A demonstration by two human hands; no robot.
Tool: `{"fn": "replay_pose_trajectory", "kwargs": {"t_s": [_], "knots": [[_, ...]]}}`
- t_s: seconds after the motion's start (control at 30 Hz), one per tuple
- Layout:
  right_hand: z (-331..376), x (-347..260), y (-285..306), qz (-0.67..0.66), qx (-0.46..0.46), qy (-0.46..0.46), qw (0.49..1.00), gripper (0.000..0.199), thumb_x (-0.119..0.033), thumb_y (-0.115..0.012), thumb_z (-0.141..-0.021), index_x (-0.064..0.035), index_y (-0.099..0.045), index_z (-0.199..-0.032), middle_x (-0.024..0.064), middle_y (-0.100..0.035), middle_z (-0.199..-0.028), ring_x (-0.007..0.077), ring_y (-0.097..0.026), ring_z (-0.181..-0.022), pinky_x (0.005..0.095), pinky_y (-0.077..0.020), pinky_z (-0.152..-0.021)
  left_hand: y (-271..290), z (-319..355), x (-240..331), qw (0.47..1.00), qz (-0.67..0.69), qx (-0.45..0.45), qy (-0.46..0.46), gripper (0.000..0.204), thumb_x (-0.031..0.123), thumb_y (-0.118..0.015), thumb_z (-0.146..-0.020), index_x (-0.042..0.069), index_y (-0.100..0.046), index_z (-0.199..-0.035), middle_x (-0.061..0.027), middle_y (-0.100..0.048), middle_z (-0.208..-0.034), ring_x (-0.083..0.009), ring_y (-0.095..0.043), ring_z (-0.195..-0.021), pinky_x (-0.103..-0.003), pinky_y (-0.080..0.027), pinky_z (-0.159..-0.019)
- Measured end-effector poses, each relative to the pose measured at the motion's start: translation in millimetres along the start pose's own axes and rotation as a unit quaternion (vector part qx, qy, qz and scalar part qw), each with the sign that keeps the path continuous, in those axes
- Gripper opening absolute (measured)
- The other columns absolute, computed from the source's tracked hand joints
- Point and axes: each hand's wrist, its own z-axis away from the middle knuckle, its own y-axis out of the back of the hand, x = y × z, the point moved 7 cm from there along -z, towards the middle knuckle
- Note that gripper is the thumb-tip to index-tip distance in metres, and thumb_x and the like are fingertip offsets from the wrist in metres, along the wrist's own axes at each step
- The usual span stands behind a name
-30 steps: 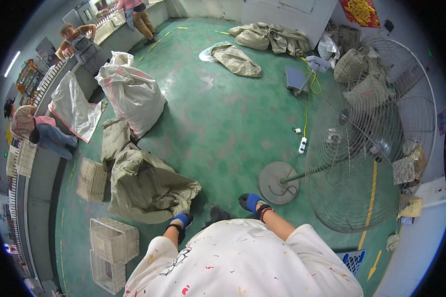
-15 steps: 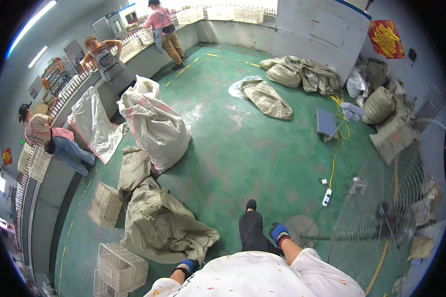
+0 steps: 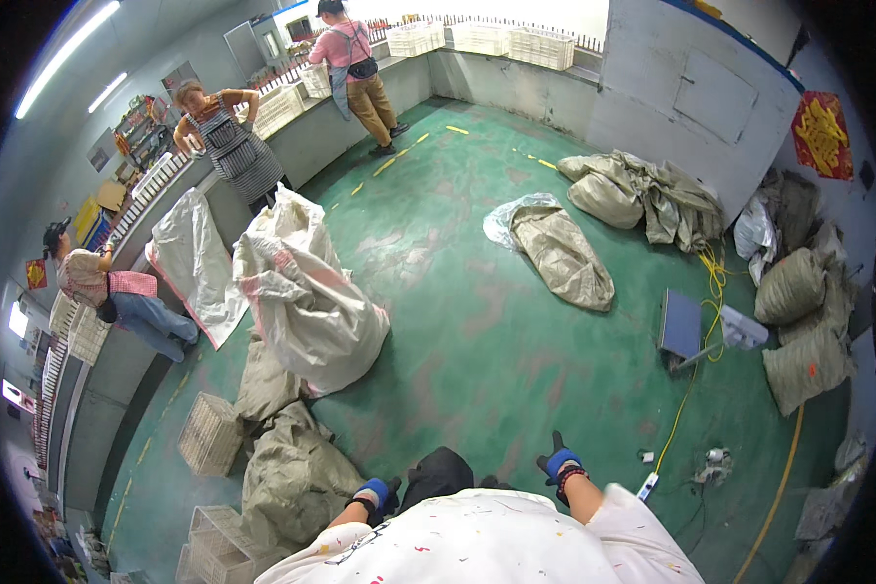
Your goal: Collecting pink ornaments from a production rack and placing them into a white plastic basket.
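My left hand (image 3: 381,495), in a blue and black glove, hangs low beside my dark-clad leg (image 3: 439,474). Its fingers are partly visible, loosely apart, with nothing seen in them. On the other side hangs my right hand (image 3: 561,461), gloved alike, a red-and-dark band at its wrist. The fingers there are spread and hold nothing. Nearest to my left hand lies a crumpled grey-green sack (image 3: 297,477) on the floor. Ahead and to the left stands a large, full white woven sack (image 3: 311,302). Neither hand touches a sack.
Plastic crates (image 3: 210,435) stand at left. A flat white sack (image 3: 195,263) leans by the long counter (image 3: 131,389), where a co-worker (image 3: 224,141) and others stand. Right: a filled sack (image 3: 562,255), a platform scale (image 3: 680,326), a yellow cable (image 3: 686,409) and a power strip (image 3: 647,486) on the floor.
I have moved forward: the large white sack and the scale now appear closer, and the wire fan guard at right has left view. Both hands swing at my sides, still holding nothing visible.
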Motion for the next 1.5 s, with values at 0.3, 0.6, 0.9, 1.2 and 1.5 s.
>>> {"fn": "replay_pose_trajectory", "kwargs": {"t_s": [0.3, 0.6, 0.9, 1.2, 1.5], "knots": [[-174.9, -200.5, 54.0, -0.043, -0.165, -0.115, 0.979, 0.062, -0.018, -0.06, -0.08, -0.0096, -0.036, -0.137, 0.0177, -0.065, -0.104, 0.025, -0.066, -0.091, 0.0383, -0.054, -0.072, 134.8, -254.6, 14.4, 0.968, -0.203, 0.064, -0.131, 0.035, 0.034, -0.047, -0.087, 0.012, -0.061, -0.11, -0.0177, -0.058, -0.115, -0.0368, -0.057, -0.103, -0.046, -0.047, -0.082], [-336.9, -364.5, 142.9, 0.413, -0.112, 0.256, 0.867, 0.037, -0.034, -0.046, -0.082, -0.0084, -0.067, -0.098, 0.0195, -0.062, -0.104, 0.0365, -0.061, -0.097, 0.0443, -0.0474, -0.082, 415.4, -371.2, 247.5, 0.934, 0.355, -0.032, -0.029, 0.042, 0.043, -0.046, -0.089, 0.004, -0.062, -0.086, -0.0119, -0.06, -0.068, -0.0255, -0.056, -0.055, -0.04, -0.04, -0.049], [-584.1, -505.2, 277.2, 0.175, -0.028, 0.001, 0.984, 0.046, -0.042, -0.05, -0.079, -0.0036, -0.067, -0.096, 0.0206, -0.063, -0.102, 0.0375, -0.061, -0.095, 0.0448, -0.0465, -0.083, 691.4, -489.6, 500.6, 0.964, 0.043, 0.171, -0.199, 0.05, 0.049, -0.045, -0.087, 0.006, -0.068, -0.097, -0.0098, -0.067, -0.084, -0.0215, -0.06, -0.069, -0.036, -0.047, -0.068], [-807.6, -766.4, 430.4, 0.336, -0.089, 0.12, 0.93, 0.037, -0.036, -0.049, -0.079, -0.0059, -0.07, -0.073, 0.0152, -0.067, -0.076, 0.0306, -0.065, -0.074, 0.0403, -0.0481, -0.07, 857.7, -539.0, 625.5, 0.975, 0.212, 0.034, -0.056, 0.038, 0.041, -0.048, -0.088, 0.009, -0.066, -0.095, -0.0041, -0.066, -0.08, -0.0174, -0.06, -0.067, -0.033, -0.044, -0.057], [-1012.1, -1001.8, 479.6, 0.435, -0.021, 0.293, 0.851, 0.033, -0.033, -0.061, -0.075, -0.0073, -0.069, -0.095, 0.0189, -0.066, -0.094, 0.0314, -0.064, -0.087, 0.0409, -0.048, -0.08, 1051.1, -653.2, 702.7, 0.991, 0.02, 0.017, -0.128, 0.041, 0.043, -0.049, -0.085, 0.007, -0.065, -0.099, -0.0141, -0.065, -0.09, -0.0282, -0.061, -0.078, -0.042, -0.047, -0.068]]}}
